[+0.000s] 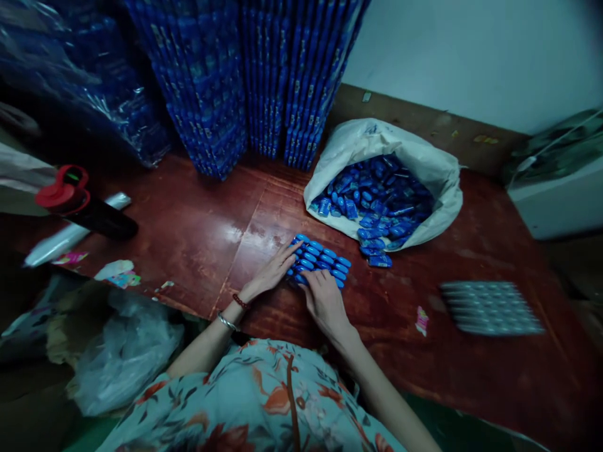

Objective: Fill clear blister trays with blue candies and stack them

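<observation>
A block of glossy blue oval packets [326, 258] lies in neat rows on the red-brown table in front of me. Along its left edge my left hand [276, 269] rests with the fingers stretched out, their tips touching the packets. My right hand [324, 300] comes in from the front, its fingers bent down over the near-left corner. Thumb and forefinger are closed at a packet there, partly hidden by the hand. Just beyond, a white woven sack [391, 135] lies open toward me, full of loose blue packets [377, 188]; a few spill out at its mouth.
Tall stacks of blue packs [202, 94] stand at the back left, beside plastic-wrapped ones [108, 81]. A stack of clear moulded trays [492, 307] sits at the right. A black bottle with a red lid [101, 210] lies tilted in view at left, near a plastic roll [61, 242].
</observation>
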Motion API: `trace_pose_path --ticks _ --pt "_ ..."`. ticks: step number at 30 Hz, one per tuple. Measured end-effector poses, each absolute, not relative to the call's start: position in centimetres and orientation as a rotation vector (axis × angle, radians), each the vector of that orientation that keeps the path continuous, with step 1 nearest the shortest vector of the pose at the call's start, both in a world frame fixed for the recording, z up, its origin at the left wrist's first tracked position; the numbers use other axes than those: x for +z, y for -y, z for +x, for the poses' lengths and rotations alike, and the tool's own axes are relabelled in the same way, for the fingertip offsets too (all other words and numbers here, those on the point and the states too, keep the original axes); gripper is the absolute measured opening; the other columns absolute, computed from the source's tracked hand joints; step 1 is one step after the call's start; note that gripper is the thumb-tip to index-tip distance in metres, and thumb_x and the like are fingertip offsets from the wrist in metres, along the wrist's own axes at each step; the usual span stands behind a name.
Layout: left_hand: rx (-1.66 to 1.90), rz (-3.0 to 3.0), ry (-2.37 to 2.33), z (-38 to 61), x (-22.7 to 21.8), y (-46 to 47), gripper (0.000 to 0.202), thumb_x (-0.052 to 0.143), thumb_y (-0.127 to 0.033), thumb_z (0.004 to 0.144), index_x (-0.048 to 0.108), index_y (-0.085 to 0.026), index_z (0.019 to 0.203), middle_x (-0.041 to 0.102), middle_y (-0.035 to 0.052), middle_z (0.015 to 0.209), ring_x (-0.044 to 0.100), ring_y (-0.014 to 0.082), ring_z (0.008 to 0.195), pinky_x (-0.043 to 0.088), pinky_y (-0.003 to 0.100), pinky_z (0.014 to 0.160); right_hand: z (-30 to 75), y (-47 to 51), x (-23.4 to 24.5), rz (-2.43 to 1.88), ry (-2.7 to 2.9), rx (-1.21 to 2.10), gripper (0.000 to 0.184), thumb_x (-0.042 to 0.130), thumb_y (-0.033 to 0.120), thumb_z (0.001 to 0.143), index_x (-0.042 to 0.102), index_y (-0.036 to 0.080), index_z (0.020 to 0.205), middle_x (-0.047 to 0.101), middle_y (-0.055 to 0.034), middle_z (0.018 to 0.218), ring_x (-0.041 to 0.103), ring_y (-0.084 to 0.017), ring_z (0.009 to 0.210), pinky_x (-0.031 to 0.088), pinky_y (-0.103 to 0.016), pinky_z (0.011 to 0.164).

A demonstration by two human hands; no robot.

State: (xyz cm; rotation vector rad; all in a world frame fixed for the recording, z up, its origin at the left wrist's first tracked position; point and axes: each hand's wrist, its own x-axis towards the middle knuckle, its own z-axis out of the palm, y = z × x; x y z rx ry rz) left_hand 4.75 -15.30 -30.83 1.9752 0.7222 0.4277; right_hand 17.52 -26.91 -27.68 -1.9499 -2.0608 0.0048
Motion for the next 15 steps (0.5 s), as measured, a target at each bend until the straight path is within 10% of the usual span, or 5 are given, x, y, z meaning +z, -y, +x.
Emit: trace_pose_path --ticks 15 --pt "0.506 1.827 -0.733 4.8 -31.0 16.1 0.051 0.023 -0.042 0.097 0.027 -0.024 0.144 0.016 0.0008 0.155 0.012 0.0130 0.142 0.012 0.031 0.117 16.5 26.3 -28.2 -1.910 2.232 -0.325 0.025 0.046 0.007 0.084 0.065 0.016 0.096 0.061 -0.0069 0.080 0.047 -0.021 0.083 0.033 -0.036 0.084"
